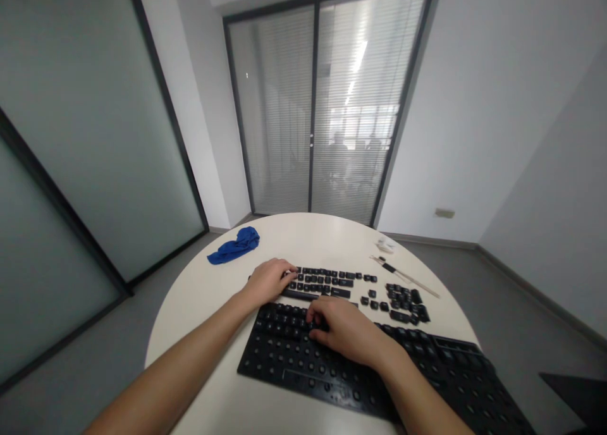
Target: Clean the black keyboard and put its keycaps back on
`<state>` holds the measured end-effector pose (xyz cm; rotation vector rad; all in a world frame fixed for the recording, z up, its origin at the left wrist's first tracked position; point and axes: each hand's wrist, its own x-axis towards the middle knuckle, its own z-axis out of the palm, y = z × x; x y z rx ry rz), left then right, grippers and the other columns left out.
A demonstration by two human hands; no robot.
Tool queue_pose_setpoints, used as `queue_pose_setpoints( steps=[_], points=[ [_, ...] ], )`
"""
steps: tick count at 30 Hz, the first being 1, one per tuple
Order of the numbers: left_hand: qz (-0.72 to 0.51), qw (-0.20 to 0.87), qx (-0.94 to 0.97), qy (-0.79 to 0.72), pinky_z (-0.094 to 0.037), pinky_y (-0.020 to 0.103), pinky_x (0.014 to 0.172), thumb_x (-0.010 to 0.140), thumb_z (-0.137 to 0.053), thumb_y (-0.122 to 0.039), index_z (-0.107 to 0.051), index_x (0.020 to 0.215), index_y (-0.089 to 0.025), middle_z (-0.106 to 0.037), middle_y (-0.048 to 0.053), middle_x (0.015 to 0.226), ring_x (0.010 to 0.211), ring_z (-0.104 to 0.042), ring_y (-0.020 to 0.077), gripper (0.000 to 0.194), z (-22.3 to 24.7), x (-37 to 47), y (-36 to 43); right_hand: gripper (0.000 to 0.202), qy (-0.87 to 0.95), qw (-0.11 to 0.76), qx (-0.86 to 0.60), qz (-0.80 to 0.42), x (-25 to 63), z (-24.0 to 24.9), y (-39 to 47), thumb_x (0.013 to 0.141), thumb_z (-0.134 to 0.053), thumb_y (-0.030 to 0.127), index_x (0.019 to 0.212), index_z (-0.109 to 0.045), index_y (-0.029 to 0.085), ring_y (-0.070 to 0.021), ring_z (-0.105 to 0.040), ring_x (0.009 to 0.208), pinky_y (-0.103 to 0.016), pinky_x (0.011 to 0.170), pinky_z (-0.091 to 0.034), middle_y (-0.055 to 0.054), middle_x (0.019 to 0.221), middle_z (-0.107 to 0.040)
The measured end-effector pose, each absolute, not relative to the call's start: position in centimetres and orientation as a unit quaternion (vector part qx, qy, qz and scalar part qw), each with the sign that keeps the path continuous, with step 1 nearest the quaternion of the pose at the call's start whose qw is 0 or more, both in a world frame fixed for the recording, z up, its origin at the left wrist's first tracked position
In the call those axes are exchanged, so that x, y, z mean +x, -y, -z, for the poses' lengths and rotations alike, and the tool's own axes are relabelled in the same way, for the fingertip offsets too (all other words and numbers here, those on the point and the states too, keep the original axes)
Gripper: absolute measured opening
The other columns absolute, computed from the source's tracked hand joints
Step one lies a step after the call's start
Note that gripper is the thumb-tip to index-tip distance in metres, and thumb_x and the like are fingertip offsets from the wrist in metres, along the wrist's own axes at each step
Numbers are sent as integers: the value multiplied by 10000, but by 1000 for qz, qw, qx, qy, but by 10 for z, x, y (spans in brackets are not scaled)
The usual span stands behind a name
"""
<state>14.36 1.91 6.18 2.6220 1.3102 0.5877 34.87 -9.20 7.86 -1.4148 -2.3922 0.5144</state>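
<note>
A black keyboard lies along the near side of the round table, with keycaps on its upper rows and bare key posts below. My right hand is over its upper part, thumb and index finger bent together around a keycap that is mostly hidden. Just beyond the keyboard, loose black keycaps are laid out in rows. At the left end of those rows rests my left hand, its fingers stretched out and touching the keycaps. More loose keycaps sit in a cluster to the right.
On the white round table, a crumpled blue cloth lies at the far left. A thin stick-like tool and a small white item are at the far right. Glass panels and walls stand beyond.
</note>
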Motion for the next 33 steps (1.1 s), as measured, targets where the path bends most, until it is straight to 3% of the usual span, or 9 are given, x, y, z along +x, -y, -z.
queue_pose_setpoints(
  steps=[4,11,18,26,33],
  points=[
    [-170,78,863,-468,-459,324,935,965,-523,-352,-729,1099,-232,-721,52,1170,1107,-630,249,274,-60,157,-52,175,839,156,-490,-177,350,-76,91,759,-732,181,924,-689,218,-164,-586,786,-245,695,-384,-6,870,-675],
    [-113,92,864,-483,-483,294,818,925,-558,-379,-763,992,-232,-758,57,1042,977,-679,240,261,-49,166,-71,166,842,153,-488,-171,350,-78,91,776,-740,200,934,-693,219,-162,-586,796,-253,712,-391,-4,872,-669],
    [-122,87,855,-496,-479,303,811,903,-596,-329,-771,945,-245,-765,54,993,960,-685,251,198,-43,168,-77,178,840,154,-490,-173,351,-75,89,761,-748,201,928,-691,226,-150,-577,768,-240,685,-379,11,858,-668],
    [-217,83,860,-455,-454,308,912,996,-487,-308,-687,1081,-220,-721,41,1119,1056,-638,222,235,-65,167,-39,155,838,155,-493,-176,351,-77,90,772,-733,204,920,-694,229,-157,-595,783,-240,690,-380,8,861,-685],
    [-262,153,895,-328,-446,338,904,954,-573,-237,-665,1030,-221,-710,16,1029,977,-630,202,120,-69,151,21,50,808,185,-524,-198,350,-78,91,864,-649,260,889,-678,228,-150,-609,734,-242,657,-367,18,793,-702]
  ],
)
